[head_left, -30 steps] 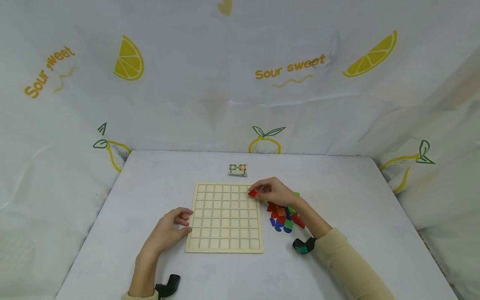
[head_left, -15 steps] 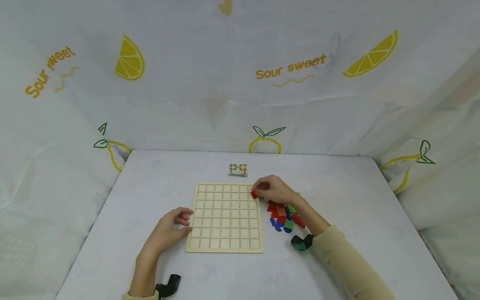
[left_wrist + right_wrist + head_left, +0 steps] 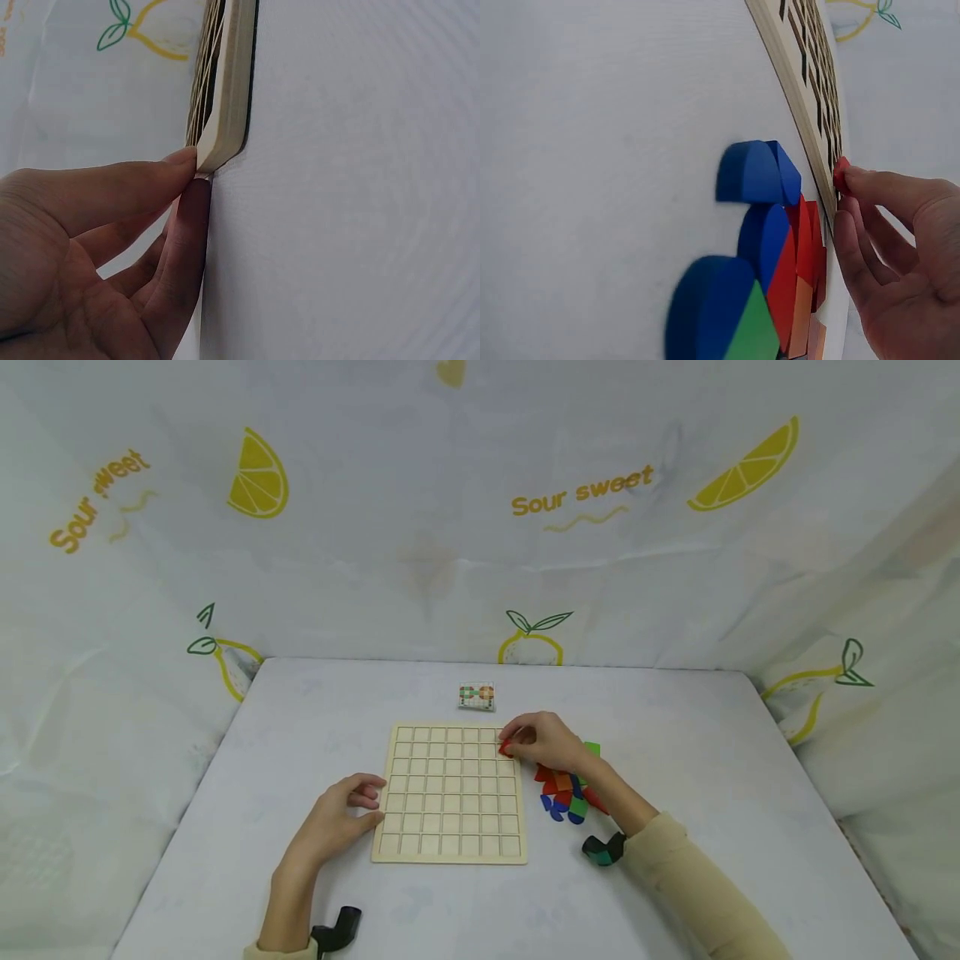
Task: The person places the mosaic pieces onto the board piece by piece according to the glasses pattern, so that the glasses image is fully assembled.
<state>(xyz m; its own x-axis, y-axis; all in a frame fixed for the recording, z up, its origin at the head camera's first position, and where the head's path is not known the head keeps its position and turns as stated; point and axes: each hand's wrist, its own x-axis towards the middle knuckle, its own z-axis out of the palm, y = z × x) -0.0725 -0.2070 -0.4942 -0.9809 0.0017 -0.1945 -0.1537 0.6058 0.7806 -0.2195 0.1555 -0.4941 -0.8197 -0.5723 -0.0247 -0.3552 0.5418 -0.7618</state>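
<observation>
A pale wooden grid board [image 3: 450, 863] lies flat on the white table. The left hand [image 3: 337, 820] is at its left edge; in the left wrist view, the thumb and a finger of that hand [image 3: 112, 247] touch the board's edge [image 3: 229, 105]. Between thumb and fingers, the right hand [image 3: 546, 742] pinches a small red piece [image 3: 506, 748] over the board's upper right cells. The right wrist view shows the red piece [image 3: 841, 175] under the thumb of the right hand [image 3: 907, 240], low at the grid. The piece's full shape is hidden.
Right of the board, partly under the right forearm, lies a pile of red, blue, green and orange pieces [image 3: 562, 799]. A small patterned card [image 3: 477, 697] lies behind the board. Black wrist-worn devices [image 3: 337, 930] show by both wrists. A printed white cloth hangs behind.
The right hand has shifted slightly right and then back left, and the red piece has turned in its fingers. The left hand stays at the board's edge.
</observation>
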